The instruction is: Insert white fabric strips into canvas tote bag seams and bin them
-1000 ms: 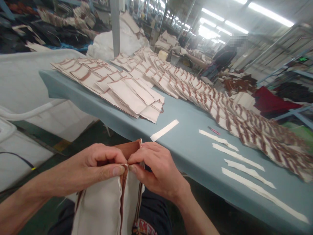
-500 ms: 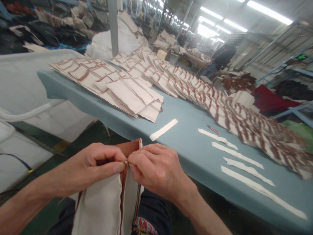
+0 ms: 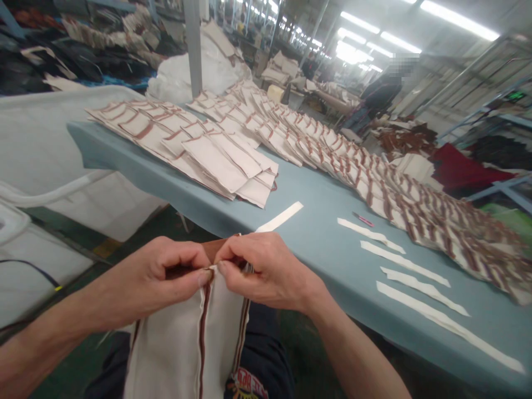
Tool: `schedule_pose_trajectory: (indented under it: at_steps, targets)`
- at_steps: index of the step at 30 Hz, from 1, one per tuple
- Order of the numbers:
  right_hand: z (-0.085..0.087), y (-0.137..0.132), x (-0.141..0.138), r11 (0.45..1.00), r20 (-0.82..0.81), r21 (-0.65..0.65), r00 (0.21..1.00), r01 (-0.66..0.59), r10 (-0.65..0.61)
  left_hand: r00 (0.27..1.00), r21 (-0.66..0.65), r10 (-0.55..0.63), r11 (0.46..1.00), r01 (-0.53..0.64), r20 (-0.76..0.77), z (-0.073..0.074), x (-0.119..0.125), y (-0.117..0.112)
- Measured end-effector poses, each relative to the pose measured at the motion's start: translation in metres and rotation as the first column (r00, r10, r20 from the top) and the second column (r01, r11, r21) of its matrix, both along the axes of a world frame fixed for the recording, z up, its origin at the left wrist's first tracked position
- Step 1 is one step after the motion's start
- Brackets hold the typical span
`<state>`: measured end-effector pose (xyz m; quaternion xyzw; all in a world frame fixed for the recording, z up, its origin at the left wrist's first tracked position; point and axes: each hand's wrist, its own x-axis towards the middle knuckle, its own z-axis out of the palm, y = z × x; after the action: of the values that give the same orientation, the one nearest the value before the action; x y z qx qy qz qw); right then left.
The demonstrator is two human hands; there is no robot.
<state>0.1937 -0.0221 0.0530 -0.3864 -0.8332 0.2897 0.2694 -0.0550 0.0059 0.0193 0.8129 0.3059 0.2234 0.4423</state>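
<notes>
Cream fabric with brown edging makes up the open-topped bag piece (image 3: 166, 349) held upright over the person's lap, its brown inner face showing behind the hands at the mouth. Down its near side runs a raised brown-edged seam (image 3: 202, 332), and both hands meet at the top end of it. The left hand (image 3: 172, 271) grips the rim to the left of the seam, thumb on the near face and fingers curled over behind, its forearm coming from the lower left. The right hand (image 3: 266, 271) pinches the same rim just beside it between thumb and forefinger, the wrist bent and the forearm slanting away to the lower right. On the dark trousers (image 3: 266, 349) beneath, red lettering (image 3: 247, 381) edged in pale shows next to the bag piece, partly cut off and not legible; a small green lit sign (image 3: 516, 96) at far right is too blurred to read. Beyond the hands, the blue-green table (image 3: 318, 197) bears a short cream strip (image 3: 285, 214), four longer cream strips (image 3: 449, 332), a small pink-handled tool (image 3: 366, 221), a stack of brown-edged panels (image 3: 222, 160) and long overlapping rows of similar pieces (image 3: 332, 158). A dark-clothed person (image 3: 380, 97) stands in the background.
</notes>
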Motion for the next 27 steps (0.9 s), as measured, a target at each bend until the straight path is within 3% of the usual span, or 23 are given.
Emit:
schedule_pose_trajectory:
  at_steps: [3, 6, 9, 12, 17, 20, 27]
  targets:
    - [0.000, 0.000, -0.001, 0.998, 0.060, 0.063, 0.998, 0.019, -0.023, 0.999, 0.134, 0.023, 0.991, -0.018, -0.037, 0.007, 0.005, -0.001]
    - [-0.002, 0.000, 0.000, 0.995, 0.065, 0.093, 0.997, 0.043, -0.049, 0.996, 0.314, 0.066, 0.948, -0.045, -0.057, 0.015, 0.010, -0.004]
    - [-0.002, -0.002, 0.000, 0.997, 0.001, 0.029, 0.997, 0.072, -0.072, 0.994, 0.438, 0.109, 0.895, -0.084, -0.031, 0.021, 0.014, -0.006]
    - [0.000, -0.008, -0.003, 0.994, -0.024, -0.045, 0.995, 0.097, -0.098, 0.997, 0.428, 0.078, 0.900, -0.080, 0.021, 0.022, 0.015, -0.009]
    - [0.000, -0.013, -0.010, 0.988, 0.079, 0.091, 0.988, 0.128, -0.135, 0.993, 0.396, 0.081, 0.911, -0.111, 0.090, 0.019, 0.015, -0.010]
    - [-0.002, -0.014, -0.012, 0.986, 0.050, 0.093, 0.988, 0.140, -0.145, 0.991, 0.385, 0.077, 0.916, -0.114, 0.109, 0.019, 0.015, -0.012]
    - [-0.003, -0.014, -0.007, 0.961, -0.091, -0.257, 0.987, 0.106, -0.133, 0.998, 0.359, 0.028, 0.932, -0.046, 0.056, 0.013, 0.011, -0.016]
